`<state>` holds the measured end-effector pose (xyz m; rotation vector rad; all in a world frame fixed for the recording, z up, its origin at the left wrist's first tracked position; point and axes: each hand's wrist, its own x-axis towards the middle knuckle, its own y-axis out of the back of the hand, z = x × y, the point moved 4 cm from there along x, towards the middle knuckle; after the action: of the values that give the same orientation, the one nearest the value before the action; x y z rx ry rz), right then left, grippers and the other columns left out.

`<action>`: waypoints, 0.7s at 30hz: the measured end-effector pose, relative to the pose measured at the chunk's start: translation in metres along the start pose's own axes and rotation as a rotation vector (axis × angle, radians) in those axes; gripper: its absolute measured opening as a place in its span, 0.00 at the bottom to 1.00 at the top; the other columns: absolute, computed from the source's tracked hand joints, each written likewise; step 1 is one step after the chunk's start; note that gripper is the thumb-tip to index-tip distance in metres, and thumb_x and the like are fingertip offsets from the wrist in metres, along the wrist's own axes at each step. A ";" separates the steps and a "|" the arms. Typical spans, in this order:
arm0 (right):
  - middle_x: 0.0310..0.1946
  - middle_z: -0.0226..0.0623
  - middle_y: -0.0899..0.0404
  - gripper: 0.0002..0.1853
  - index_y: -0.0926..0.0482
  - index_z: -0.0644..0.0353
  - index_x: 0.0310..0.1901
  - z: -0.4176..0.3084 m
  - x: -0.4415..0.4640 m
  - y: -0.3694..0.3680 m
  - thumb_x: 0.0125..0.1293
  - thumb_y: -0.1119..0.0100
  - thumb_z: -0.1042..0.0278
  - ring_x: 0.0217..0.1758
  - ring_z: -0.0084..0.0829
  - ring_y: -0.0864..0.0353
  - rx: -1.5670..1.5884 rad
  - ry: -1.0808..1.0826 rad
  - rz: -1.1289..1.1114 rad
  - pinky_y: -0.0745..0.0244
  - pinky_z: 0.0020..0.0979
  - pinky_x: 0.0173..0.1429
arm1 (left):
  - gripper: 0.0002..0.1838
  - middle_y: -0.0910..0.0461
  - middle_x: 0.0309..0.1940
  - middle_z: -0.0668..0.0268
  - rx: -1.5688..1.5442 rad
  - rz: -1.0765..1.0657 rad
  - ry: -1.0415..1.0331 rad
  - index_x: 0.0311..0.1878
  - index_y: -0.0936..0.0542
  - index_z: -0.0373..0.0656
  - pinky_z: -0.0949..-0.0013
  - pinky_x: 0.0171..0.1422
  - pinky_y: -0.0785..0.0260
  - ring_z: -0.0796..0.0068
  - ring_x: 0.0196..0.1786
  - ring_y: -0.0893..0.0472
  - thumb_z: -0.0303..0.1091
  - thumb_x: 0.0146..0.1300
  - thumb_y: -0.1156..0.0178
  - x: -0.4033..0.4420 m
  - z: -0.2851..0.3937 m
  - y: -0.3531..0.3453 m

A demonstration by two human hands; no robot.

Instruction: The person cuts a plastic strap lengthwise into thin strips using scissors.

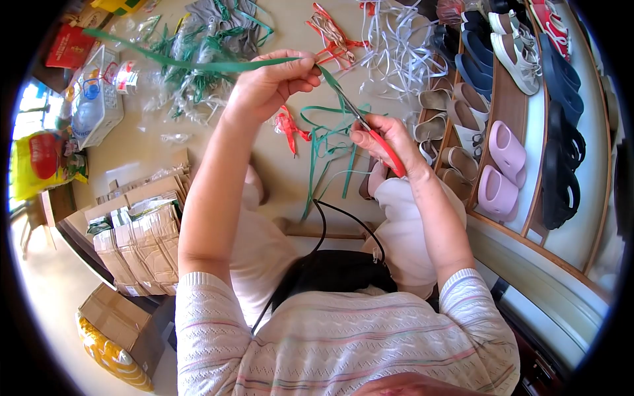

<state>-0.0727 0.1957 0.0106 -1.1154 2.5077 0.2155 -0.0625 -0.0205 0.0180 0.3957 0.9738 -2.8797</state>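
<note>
A long green ribbon (218,66) is pinched between the thumb and fingers of my left hand (274,79), at the upper middle. One part of it stretches off to the upper left, and a short end hangs to the right of the fingers. My right hand (389,142) is closed round the red handles of a pair of scissors (389,150). The scissor blades point up and left and touch or overlap the short ribbon end. Below the hands, tangled green strips (320,142) and a red strip bundle (287,129) lie on the floor.
White strips (396,49) and an orange-red bundle (333,39) lie beyond the hands. Shoes such as pink clogs (498,191) fill a rack at the right. Flattened cardboard (142,247), a white basket (109,109) and clear plastic with green strips (198,72) are at the left.
</note>
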 end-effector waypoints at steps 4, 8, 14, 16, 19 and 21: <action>0.24 0.20 0.30 0.11 0.24 0.61 0.33 0.003 0.000 0.001 0.57 0.36 0.63 0.28 0.12 0.36 0.013 0.003 -0.012 0.37 0.16 0.33 | 0.08 0.21 0.28 0.60 -0.074 -0.023 -0.017 0.37 0.24 0.33 0.74 0.37 0.26 0.71 0.30 0.21 0.29 0.60 0.45 0.003 -0.005 0.001; 0.20 0.17 0.34 0.11 0.25 0.59 0.36 0.005 0.001 0.001 0.58 0.37 0.62 0.18 0.09 0.43 0.049 0.011 -0.030 0.50 0.15 0.20 | 0.06 0.22 0.26 0.60 -0.135 0.010 -0.040 0.35 0.23 0.34 0.72 0.36 0.27 0.70 0.30 0.21 0.27 0.58 0.45 0.005 -0.012 0.002; 0.18 0.18 0.35 0.13 0.25 0.59 0.37 0.001 -0.002 -0.002 0.58 0.38 0.59 0.17 0.10 0.43 0.087 -0.008 -0.071 0.48 0.15 0.20 | 0.05 0.22 0.25 0.60 -0.184 0.036 -0.042 0.34 0.23 0.33 0.72 0.36 0.28 0.69 0.29 0.21 0.25 0.56 0.45 0.006 -0.016 -0.002; 0.17 0.18 0.37 0.13 0.25 0.59 0.38 0.003 -0.003 -0.003 0.59 0.39 0.58 0.16 0.10 0.43 0.134 -0.054 -0.116 0.48 0.15 0.20 | 0.05 0.22 0.25 0.60 -0.126 -0.011 -0.044 0.33 0.23 0.33 0.72 0.37 0.28 0.69 0.29 0.21 0.24 0.55 0.46 0.005 -0.014 -0.003; 0.16 0.19 0.39 0.13 0.26 0.59 0.39 0.004 -0.005 -0.005 0.61 0.42 0.58 0.16 0.11 0.43 0.154 -0.055 -0.131 0.47 0.15 0.20 | 0.05 0.22 0.26 0.59 -0.075 -0.044 -0.047 0.33 0.24 0.32 0.71 0.36 0.28 0.69 0.29 0.21 0.23 0.54 0.46 0.003 -0.011 -0.007; 0.17 0.18 0.38 0.14 0.26 0.59 0.38 0.002 -0.005 -0.006 0.61 0.42 0.56 0.16 0.11 0.43 0.167 -0.042 -0.137 0.47 0.16 0.20 | 0.05 0.22 0.27 0.59 -0.076 -0.056 -0.045 0.33 0.23 0.33 0.71 0.37 0.28 0.69 0.30 0.21 0.22 0.54 0.46 0.003 -0.011 -0.008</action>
<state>-0.0645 0.1955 0.0106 -1.1940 2.3524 -0.0082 -0.0638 -0.0075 0.0134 0.3014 1.1007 -2.8760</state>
